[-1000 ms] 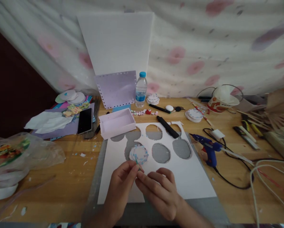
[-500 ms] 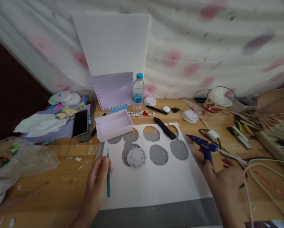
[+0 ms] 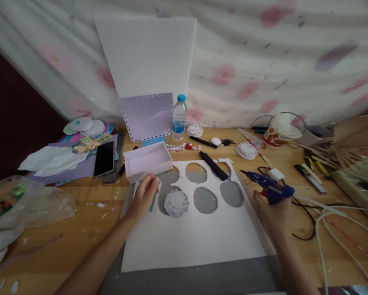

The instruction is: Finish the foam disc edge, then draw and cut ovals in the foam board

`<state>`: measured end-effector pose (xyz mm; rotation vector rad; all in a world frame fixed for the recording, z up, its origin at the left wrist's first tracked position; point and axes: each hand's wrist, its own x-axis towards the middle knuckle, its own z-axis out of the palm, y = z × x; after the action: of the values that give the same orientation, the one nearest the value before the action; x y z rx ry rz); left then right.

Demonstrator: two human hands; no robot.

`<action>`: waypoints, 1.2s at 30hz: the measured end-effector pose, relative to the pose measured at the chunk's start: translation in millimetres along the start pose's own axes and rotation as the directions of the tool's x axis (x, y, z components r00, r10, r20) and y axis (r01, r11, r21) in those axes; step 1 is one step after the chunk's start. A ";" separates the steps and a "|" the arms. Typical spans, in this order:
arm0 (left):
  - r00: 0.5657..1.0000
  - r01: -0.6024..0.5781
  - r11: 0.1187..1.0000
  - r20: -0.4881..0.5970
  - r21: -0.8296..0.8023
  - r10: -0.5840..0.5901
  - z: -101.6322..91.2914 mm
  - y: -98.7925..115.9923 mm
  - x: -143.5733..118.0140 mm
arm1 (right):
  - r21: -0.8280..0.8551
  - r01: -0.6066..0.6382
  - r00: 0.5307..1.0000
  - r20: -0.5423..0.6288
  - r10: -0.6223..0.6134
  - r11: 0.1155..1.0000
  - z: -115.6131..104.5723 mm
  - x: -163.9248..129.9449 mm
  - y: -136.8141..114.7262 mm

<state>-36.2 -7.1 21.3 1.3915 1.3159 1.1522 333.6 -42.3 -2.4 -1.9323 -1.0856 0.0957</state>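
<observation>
Blue glue gun [image 3: 273, 189] now gripped in right hand [image 3: 271, 215] — left hand [image 3: 145, 193], pinching teal tool [image 3: 153, 202], nearer box [image 3: 147, 159].

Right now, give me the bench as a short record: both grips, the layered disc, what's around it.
Left grip: holding a slender teal tool
Right grip: around a blue glue gun, nozzle pointing left
Layered disc: white with blue bits, between the hands, partly over a cutout
White sheet: oval cutouts, on a gray mat
Black pen: lying across the sheet
Bottle: upright, blue cap
</observation>
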 end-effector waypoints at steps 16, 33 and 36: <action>0.949 0.046 0.998 0.309 0.046 -0.058 9.8 -30.0 14.3 | 0.327 0.067 0.867 0.448 -0.217 0.943 79.4 -54.2 -82.3; 0.924 0.022 0.994 0.377 0.108 -0.062 6.4 -24.5 12.8 | 0.291 0.068 0.849 0.486 -0.209 0.954 77.5 -59.4 -83.8; 0.926 0.019 0.994 0.374 0.104 -0.057 6.7 -25.0 12.7 | 0.287 0.077 0.848 0.485 -0.214 0.955 77.0 -58.4 -84.0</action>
<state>-34.1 7.0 -3.7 1.5606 1.1271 0.7511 208.6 -14.9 -6.7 -1.6142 -1.4844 0.6696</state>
